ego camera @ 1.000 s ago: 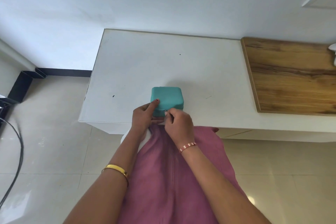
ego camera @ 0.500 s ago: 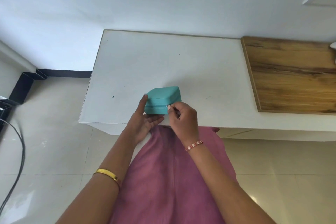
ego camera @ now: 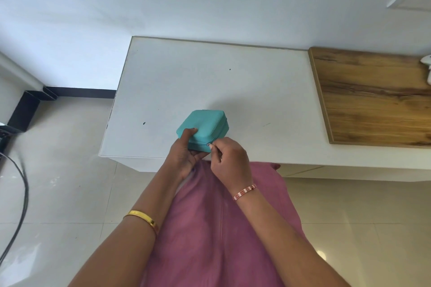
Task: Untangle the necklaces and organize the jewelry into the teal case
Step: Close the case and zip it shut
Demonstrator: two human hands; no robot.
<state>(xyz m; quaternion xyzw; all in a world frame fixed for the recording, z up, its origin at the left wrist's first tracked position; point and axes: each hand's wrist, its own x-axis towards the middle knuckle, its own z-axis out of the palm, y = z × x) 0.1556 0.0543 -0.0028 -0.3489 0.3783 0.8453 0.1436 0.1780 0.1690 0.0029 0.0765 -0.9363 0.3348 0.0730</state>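
A small square teal case with its lid down sits near the front edge of the white table, turned at an angle. My left hand grips its near left corner, thumb on the lid and fingers under the front side. My right hand pinches the metal zipper pull on the case's front side. No necklaces or other loose jewelry are visible.
A wooden board lies on the table's right part, with a white object at the right edge. A black cable runs over the tiled floor at left. My pink garment fills the foreground.
The case has turned further and shifted slightly left. My left hand moved from the case's side to gripping its near corner, while my right hand stayed on the zipper pull along the front.
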